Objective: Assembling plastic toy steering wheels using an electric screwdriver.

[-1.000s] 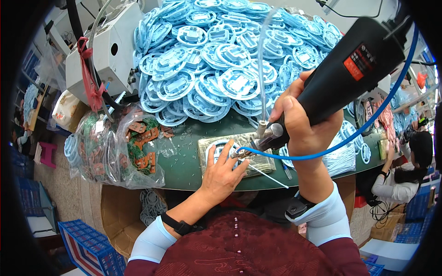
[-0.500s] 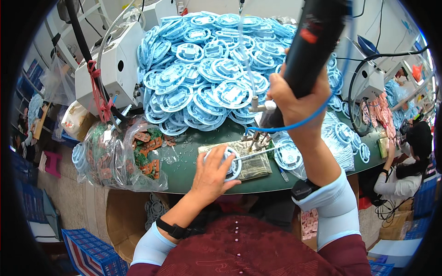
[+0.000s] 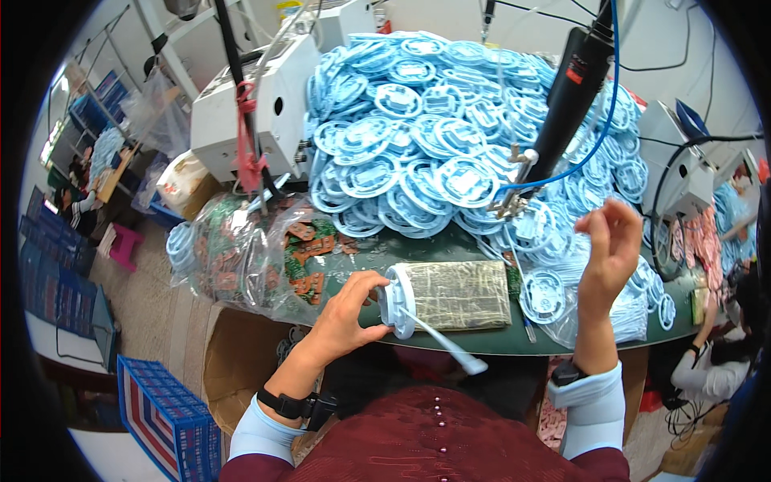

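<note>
My left hand (image 3: 348, 315) grips a round light-blue plastic part (image 3: 401, 301) by its rim, tipped up on edge over the taped pad (image 3: 458, 295). The part's long thin stem (image 3: 446, 345) slants down to the right, past the table's front edge. My right hand (image 3: 608, 249) is raised over the right side of the table, fingers loosely curled and apart, with nothing visible in it. Up and left of it hangs a black electric screwdriver (image 3: 566, 104), its metal tip fittings (image 3: 514, 201) in front of the heap of blue parts (image 3: 418, 128).
A clear plastic bag of brown and green circuit boards (image 3: 249, 249) lies at left. White machine boxes (image 3: 249, 120) flank the heap. More blue parts (image 3: 544, 296) lie right of the pad, beside a thin pen-like tool (image 3: 529, 329). At far right sits another person (image 3: 707, 361).
My right hand has let go of the screwdriver, which has swung up and away. My left hand has lifted the blue part and tipped it on edge. The whole view has shifted.
</note>
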### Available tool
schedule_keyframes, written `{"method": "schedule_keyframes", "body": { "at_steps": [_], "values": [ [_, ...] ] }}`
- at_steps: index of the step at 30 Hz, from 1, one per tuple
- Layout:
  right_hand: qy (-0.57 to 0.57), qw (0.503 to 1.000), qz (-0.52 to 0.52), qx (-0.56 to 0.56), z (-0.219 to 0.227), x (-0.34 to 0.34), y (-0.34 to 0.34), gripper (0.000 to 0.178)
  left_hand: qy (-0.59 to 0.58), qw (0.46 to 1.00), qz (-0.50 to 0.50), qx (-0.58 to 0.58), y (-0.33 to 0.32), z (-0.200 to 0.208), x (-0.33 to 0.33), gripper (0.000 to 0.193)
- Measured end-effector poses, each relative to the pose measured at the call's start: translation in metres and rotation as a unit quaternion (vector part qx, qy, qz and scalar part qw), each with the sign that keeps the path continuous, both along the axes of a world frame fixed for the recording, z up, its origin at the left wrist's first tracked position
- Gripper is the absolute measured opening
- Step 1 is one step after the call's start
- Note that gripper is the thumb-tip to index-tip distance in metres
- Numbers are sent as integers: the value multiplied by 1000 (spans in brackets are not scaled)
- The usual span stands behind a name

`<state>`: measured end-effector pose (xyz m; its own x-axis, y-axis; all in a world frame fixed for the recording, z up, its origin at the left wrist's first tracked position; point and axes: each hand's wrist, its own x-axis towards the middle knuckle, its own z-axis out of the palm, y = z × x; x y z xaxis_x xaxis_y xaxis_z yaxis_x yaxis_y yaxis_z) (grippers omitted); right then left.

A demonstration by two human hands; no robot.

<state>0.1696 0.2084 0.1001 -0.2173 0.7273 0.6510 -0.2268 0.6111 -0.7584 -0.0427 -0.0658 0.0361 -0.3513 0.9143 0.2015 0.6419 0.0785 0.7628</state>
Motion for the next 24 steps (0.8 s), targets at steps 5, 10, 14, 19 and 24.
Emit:
{"method": "schedule_keyframes", "body": {
  "at_steps": [5, 10, 14, 19, 24],
  "values": [
    [-200, 971, 127, -21, -49, -29, -58, 11, 15, 1000, 21, -2, -25, 5, -3, 66],
    [-352, 864, 356, -41, -57, -72, -123, 36, 119, 992, 32, 36, -39, 5, -2, 67],
    [-346, 869, 352, 45, -66, -86, -141, 38, 165, 982, 42, 88, -35, -1, 5, 66],
    [-332, 879, 340, 44, -64, -84, -142, 26, 210, 965, 72, 136, -27, -14, 9, 68],
    [-345, 876, 336, -26, -70, -73, -125, 20, -28, 991, 111, 62, -21, -13, 11, 67]
  ]
}}
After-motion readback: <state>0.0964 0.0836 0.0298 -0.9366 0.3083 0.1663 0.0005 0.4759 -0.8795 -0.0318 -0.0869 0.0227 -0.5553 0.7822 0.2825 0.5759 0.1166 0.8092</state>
